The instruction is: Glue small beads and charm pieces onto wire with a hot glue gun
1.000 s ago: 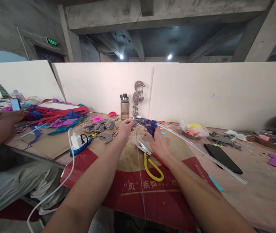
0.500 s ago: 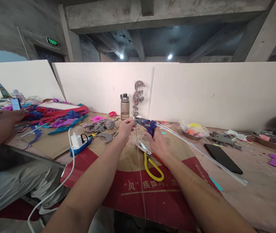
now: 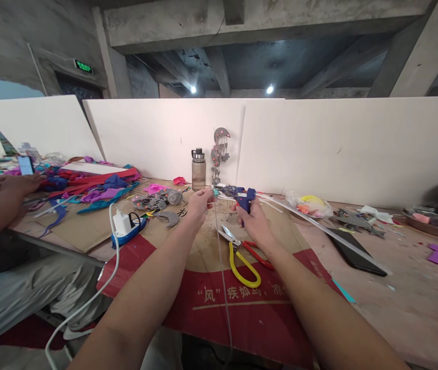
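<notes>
My left hand (image 3: 201, 201) is closed in a pinch, with a small teal piece (image 3: 215, 192) at its fingertips. From there a thin grey cord (image 3: 222, 277) hangs down past the table's front edge. Wrapped round the handle of a blue hot glue gun (image 3: 244, 198), my right hand (image 3: 256, 221) points its nozzle leftward, just right of the teal piece. A long clear glue stick (image 3: 319, 224) sticks out of the gun's back. Below my hands, scissors (image 3: 243, 267) with one yellow and one red handle lie open on the printed cardboard (image 3: 188, 308).
Left of my arms are a blue power strip (image 3: 129, 235) with a white plug and cable, and grey felt pieces (image 3: 169, 219). A bottle (image 3: 198, 172) stands behind. A black phone (image 3: 353, 252) lies right. A co-worker's hand (image 3: 18, 185) is far left, beside coloured fabric (image 3: 103, 186).
My right hand has drawn the glue gun a little to the right, away from the teal piece, and the glue stick has shifted with it. My left hand stays nearly still.
</notes>
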`<state>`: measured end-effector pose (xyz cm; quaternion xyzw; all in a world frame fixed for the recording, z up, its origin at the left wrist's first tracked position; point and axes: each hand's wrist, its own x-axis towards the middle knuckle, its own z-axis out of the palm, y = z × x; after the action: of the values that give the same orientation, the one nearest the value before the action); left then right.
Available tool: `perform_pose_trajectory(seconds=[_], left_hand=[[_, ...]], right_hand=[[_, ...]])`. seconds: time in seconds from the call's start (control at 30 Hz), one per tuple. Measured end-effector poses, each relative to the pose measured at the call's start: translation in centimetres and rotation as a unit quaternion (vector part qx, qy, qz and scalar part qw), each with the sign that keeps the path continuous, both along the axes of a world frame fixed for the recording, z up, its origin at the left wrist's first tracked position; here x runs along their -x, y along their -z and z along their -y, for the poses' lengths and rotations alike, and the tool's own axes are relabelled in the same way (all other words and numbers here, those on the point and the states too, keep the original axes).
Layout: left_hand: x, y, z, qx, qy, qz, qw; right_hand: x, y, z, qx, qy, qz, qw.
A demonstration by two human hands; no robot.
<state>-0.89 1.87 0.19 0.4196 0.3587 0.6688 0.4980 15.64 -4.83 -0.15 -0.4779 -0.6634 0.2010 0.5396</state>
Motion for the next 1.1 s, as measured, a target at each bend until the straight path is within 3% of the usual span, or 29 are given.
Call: perform_pose_trajectory(seconds=[0.07,0.17,0.23,0.33,0.43,0.53,0.63,0.67,0.73,0.8,0.87,1.0,1.1], left_hand=[[0.1,-0.1,0.0,0.013,0.008,0.020,1.000],[0.0,-0.2,0.2,0.016,0.013,0.028,0.999],[-0.2,-0.3,0.4,0.006,0.020,0.017,1.000],[-0.7,-0.2,0.7,-0.029,0.017,-0.034,0.999],[-1.4,-0.1,1.2,-0.081,-0.009,-0.111,0.991],[-1.9,-0.2,1.7,-0.131,-0.058,-0.196,0.970],[-2.2,-0.2,2.3,-0.179,-0.109,-0.266,0.941],[-2.3,-0.2,2.5,-0.190,-0.118,-0.281,0.933],[-2.4,-0.2,2.8,-0.198,-0.120,-0.294,0.927],[-2.5,-0.2,2.9,-0.191,-0.111,-0.288,0.932],[-2.6,-0.2,2.9,-0.179,-0.095,-0.275,0.940],[-2.9,0.2,2.6,-0.161,-0.050,-0.249,0.954],[-3.1,0.3,2.6,-0.146,-0.025,-0.238,0.960]], right_hand=[[-0.5,-0.2,-0.5,0.060,-0.044,-0.090,0.993],[-1.7,-0.3,-1.2,0.118,-0.039,-0.156,0.980],[-2.6,0.1,-1.7,0.172,-0.016,-0.133,0.976],[-4.0,0.8,-2.1,0.222,0.050,-0.005,0.974],[-5.0,1.3,-2.4,0.143,0.153,0.138,0.968],[-4.6,1.1,-2.7,0.037,0.199,0.150,0.968],[-2.3,0.4,-2.2,0.037,0.126,0.087,0.987],[-1.4,0.1,-1.8,0.074,0.044,-0.012,0.996],[0.4,-0.4,-0.8,0.147,-0.111,-0.204,0.961],[1.4,-0.8,0.1,0.178,-0.181,-0.283,0.925],[1.6,-0.9,0.5,0.171,-0.177,-0.291,0.925],[0.5,-0.5,-0.4,0.115,-0.074,-0.196,0.971],[-0.2,-0.3,-1.1,0.073,-0.014,-0.135,0.988]])
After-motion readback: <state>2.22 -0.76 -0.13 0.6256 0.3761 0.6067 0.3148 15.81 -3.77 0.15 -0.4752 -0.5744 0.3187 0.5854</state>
